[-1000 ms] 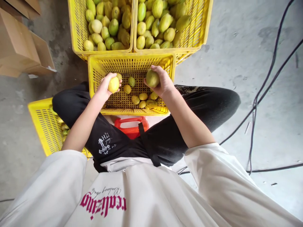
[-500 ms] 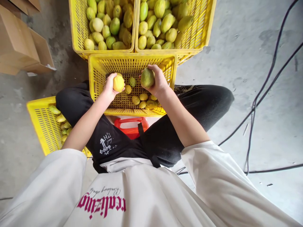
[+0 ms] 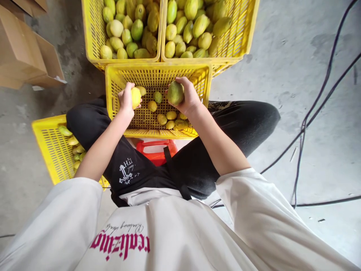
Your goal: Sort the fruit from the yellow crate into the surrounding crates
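Note:
A bright yellow lemon (image 3: 135,98) is gripped in my left hand (image 3: 126,98), over the left part of a yellow plastic crate (image 3: 158,67). Just beyond it, another yellow lemon (image 3: 141,90) shows; whether it touches my fingers I cannot tell. My right hand (image 3: 190,96) is wrapped round a large dark green lemon-like fruit (image 3: 175,93) above the crate's right side. Between the hands, a green lemon (image 3: 158,97) and a yellow one (image 3: 152,106) lie on the crate floor. Several more lemons (image 3: 170,124) sit near its front right, partly behind my right wrist.
Two yellow crates (image 3: 161,34) full of green and yellow lemons stand at the back. Another lemon crate (image 3: 52,146) is beside my left knee. A red plastic object (image 3: 153,148) lies between my legs. Cardboard boxes (image 3: 25,52) stand far left; black cables (image 3: 303,126) cross the floor right.
My left hand has turned and shifted slightly left with its lemon, bringing the lemon beyond it more into view. My right hand with the green fruit stays nearly still.

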The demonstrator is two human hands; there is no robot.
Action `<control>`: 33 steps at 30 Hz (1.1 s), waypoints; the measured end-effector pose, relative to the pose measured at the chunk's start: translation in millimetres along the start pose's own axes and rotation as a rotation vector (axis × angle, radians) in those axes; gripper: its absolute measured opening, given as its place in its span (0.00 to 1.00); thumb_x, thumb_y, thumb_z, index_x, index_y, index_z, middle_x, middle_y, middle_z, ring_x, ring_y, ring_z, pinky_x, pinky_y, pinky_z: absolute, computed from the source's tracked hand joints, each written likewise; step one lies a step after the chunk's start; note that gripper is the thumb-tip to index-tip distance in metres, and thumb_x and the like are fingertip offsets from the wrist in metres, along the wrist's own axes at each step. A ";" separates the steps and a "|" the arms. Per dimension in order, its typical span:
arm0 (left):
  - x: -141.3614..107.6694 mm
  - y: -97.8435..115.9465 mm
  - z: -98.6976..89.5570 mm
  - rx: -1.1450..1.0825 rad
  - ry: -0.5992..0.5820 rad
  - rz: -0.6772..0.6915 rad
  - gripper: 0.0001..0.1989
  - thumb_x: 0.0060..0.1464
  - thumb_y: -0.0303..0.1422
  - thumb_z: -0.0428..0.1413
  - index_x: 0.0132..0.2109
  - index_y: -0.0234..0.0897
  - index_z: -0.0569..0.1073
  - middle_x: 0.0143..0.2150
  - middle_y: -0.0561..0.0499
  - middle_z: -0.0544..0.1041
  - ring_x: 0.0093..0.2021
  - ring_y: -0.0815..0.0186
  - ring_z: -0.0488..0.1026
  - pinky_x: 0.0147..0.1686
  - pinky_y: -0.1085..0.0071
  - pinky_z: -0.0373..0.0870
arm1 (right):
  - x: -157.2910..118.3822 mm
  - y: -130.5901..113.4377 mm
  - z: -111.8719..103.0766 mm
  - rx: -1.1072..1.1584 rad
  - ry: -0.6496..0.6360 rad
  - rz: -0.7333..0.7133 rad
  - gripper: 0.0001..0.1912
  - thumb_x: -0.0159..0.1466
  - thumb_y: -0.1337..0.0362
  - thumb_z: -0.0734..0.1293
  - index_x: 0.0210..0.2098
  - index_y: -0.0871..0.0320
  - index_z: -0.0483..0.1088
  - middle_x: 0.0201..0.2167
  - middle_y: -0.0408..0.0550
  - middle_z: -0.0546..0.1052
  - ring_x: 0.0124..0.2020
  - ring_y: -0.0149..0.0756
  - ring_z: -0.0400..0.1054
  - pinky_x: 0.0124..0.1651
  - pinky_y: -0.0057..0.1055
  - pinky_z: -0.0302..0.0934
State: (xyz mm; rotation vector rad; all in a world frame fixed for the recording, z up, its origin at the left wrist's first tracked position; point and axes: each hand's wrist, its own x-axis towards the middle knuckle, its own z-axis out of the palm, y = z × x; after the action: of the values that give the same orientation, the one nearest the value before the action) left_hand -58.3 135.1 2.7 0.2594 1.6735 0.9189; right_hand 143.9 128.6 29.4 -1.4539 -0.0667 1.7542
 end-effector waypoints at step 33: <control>-24.3 10.2 5.5 0.019 -0.073 -0.088 0.29 0.63 0.67 0.75 0.49 0.47 0.87 0.28 0.47 0.83 0.36 0.46 0.90 0.31 0.61 0.85 | 20.3 10.9 -0.1 -0.030 -0.076 -0.070 0.31 0.52 0.42 0.91 0.37 0.42 0.70 0.32 0.36 0.78 0.62 0.49 0.76 0.73 0.55 0.76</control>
State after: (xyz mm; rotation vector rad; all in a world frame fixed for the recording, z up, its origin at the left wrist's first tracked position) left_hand -48.4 129.6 27.1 0.2274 1.6144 0.8186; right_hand 138.3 134.0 7.7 -1.3897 -0.1819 1.7575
